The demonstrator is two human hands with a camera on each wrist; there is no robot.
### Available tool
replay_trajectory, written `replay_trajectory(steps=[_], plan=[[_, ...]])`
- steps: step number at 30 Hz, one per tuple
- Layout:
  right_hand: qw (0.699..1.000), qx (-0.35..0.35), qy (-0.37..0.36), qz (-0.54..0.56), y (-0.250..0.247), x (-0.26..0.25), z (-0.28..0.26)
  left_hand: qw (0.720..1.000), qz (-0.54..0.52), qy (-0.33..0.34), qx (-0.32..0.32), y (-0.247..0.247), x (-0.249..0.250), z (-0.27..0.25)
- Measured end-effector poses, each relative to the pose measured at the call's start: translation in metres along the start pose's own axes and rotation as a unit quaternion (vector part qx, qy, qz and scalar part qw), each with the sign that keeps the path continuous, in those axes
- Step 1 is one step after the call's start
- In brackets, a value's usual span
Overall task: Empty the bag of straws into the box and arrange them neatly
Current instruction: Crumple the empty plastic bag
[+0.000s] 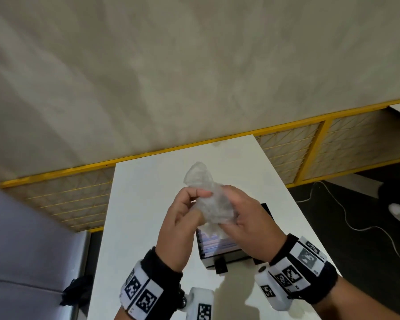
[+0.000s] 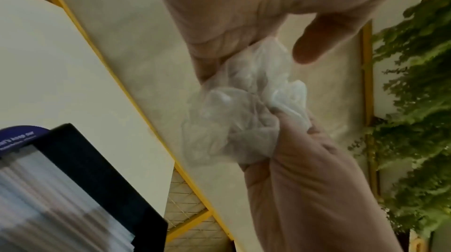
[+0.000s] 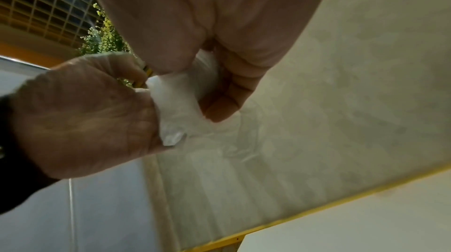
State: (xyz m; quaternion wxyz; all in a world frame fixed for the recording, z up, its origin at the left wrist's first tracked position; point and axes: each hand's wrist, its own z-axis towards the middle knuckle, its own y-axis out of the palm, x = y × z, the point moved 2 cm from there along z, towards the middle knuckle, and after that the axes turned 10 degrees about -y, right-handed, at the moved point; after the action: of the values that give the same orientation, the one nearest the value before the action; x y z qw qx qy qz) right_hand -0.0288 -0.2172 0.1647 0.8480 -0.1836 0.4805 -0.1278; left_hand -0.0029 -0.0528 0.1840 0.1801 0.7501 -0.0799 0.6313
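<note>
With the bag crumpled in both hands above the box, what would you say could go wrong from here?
1. The crumpled clear plastic bag, pinched by the left hand and right hand directly over the black box of straws, might brush the rows and disturb them.
2. If either grip slips, the bag could drop into the box.

White table (image 1: 153, 204) stands against a beige wall (image 1: 171, 65); yellow-framed mesh panels (image 1: 291, 153) along its base; dark floor (image 1: 356, 239) right; green foliage (image 2: 415, 101) nearby
</note>
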Motion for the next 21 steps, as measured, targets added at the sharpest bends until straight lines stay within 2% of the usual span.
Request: replay_trajectory(steps=[4, 8, 10, 13, 15, 17, 19, 21], plan=[[0.999, 0.042, -0.018, -0.014, -0.011, -0.007, 0.002, 0.996, 0.090, 0.010, 0.020, 0.013, -0.006, 0.002], [0.998, 0.040, -0.028, 0.026, -0.017, -0.017, 0.008, 0.997, 0.049, -0.044, -0.037, 0.021, 0.001, 0.015], [0.997, 0.064, -0.027, 0.021, -0.019, -0.020, 0.009, 0.996, 0.073, -0.040, -0.022, 0.024, 0.009, 0.022], [0.993, 0.051, -0.060, -0.093, -0.017, -0.023, 0.006, 0.991, 0.119, -0.020, 0.049, 0.027, 0.020, 0.034], [0.978, 0.008, -0.090, -0.190, -0.014, -0.022, 0.003, 0.987, 0.145, -0.002, 0.063, 0.030, 0.025, 0.040], [0.964, -0.005, -0.081, -0.254, -0.013, -0.017, 0.003, 0.983, 0.174, 0.012, 0.064, 0.034, 0.027, 0.045], [0.962, 0.020, -0.060, -0.265, -0.013, -0.014, 0.005, 0.986, 0.158, 0.008, 0.052, 0.040, 0.028, 0.047], [0.972, 0.048, -0.037, -0.228, -0.016, -0.011, 0.007, 0.993, 0.112, -0.012, 0.021, 0.047, 0.026, 0.047]])
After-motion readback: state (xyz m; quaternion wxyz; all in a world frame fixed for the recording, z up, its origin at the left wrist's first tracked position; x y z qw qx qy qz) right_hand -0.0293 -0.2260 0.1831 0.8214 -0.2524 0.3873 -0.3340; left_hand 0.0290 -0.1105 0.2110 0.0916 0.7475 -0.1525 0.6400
